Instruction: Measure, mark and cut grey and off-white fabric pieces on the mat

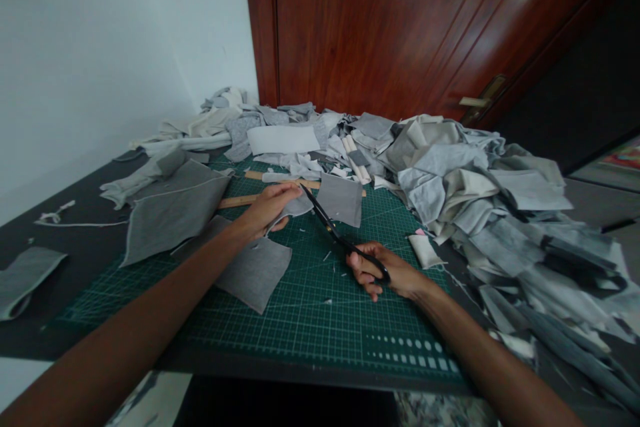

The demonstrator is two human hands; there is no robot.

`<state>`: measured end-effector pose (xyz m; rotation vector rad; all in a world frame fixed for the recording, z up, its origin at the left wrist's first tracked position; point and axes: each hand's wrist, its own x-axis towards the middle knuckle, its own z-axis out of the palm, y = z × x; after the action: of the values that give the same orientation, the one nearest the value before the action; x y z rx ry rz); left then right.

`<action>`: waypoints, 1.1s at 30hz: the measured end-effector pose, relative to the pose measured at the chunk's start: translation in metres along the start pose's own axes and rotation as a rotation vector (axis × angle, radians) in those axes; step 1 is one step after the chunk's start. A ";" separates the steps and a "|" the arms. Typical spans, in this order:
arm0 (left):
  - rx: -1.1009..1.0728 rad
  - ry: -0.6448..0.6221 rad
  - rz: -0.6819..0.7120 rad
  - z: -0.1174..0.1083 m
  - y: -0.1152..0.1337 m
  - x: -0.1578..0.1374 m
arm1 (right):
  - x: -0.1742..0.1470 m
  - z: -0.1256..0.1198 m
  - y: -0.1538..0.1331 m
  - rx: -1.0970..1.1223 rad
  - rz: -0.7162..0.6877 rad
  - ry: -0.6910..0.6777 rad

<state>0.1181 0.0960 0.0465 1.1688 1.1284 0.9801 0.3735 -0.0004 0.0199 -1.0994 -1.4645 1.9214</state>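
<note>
1 pr. scissors [338, 237], gridded mat [310, 330]

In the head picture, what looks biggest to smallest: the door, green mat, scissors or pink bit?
Door and green mat: too close to call.
Scissors.
Pink bit, tiny.

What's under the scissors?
Green cutting mat, with small scraps nearby. The scissors and right hand cover whatever lies directly behind them in this view.
</note>
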 end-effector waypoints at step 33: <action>0.023 -0.027 -0.001 0.000 0.001 0.000 | 0.000 -0.001 0.000 0.011 0.017 -0.018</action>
<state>0.1179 0.0956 0.0473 1.1967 1.1215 0.9494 0.3743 -0.0001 0.0201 -1.0956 -1.4567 1.9542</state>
